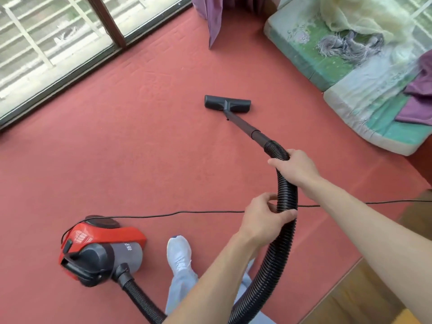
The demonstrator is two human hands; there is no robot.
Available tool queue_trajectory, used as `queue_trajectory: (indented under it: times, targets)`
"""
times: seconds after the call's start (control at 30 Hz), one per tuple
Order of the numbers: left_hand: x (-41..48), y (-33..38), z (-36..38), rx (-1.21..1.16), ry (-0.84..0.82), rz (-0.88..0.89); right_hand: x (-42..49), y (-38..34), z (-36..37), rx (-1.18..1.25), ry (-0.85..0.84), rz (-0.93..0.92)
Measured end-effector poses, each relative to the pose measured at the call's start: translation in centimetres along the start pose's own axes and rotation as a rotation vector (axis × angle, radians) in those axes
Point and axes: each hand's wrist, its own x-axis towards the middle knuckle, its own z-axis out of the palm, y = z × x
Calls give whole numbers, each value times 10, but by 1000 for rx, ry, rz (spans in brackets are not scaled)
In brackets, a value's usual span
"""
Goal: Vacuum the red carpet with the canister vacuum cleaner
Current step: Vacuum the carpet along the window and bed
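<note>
Two bare forearms reach in from 5 o'clock, both hands on the ribbed black hose (287,185). The left hand (264,220) wraps fingers and thumb round the hose near the middle of the view. The right hand (294,167) closes over the hose's upper bend, just below its joint with the black wand (243,125). The wand slants toward 12 o'clock and ends in the floor nozzle (228,104), which lies flat on the red carpet (140,148). The red and grey canister vacuum cleaner (100,249) sits on the carpet at 8 o'clock, beside a white shoe (178,253). Its thin power cord (175,213) runs across the carpet toward 3 o'clock. Pale green floor cushions (350,73) lie at 2 o'clock, a window (58,43) at 10 o'clock, and wooden floor (374,288) at 4 o'clock.
</note>
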Motion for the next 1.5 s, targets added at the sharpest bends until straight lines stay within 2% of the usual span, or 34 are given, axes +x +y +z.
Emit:
queue_trajectory:
  times: [0.07, 0.17, 0.3, 0.47, 0.6, 0.77, 0.87, 1.13, 1.33, 1.5]
  targets:
    - [8, -11, 24, 126, -11, -14, 1, 25, -2, -215, 36, -42]
    - [13, -36, 50, 250, -56, -81, -2, 71, 10, -316, 0, -45]
    - [19, -81, 64, 264, -51, -123, -11, 122, 45, -212, -44, -11]
    - [42, -135, 76, 259, 43, -89, -10, 164, 96, -119, 46, -22]
    - [69, -174, 97, 241, 118, -49, -2, 197, 130, -153, 99, -22]
    - [116, -228, 129, 357, 129, 17, 25, 252, 162, -280, 158, -16]
    - [152, -257, 144, 418, 103, 59, 49, 287, 178, -274, 181, -70]
    - [210, -337, 169, 458, 135, -47, 89, 345, 214, -270, 200, -121]
    - [227, -349, 165, 524, 163, -61, 100, 355, 219, -304, 175, -117]
    - [198, -318, 154, 556, 97, -61, 73, 345, 192, -291, 68, -106]
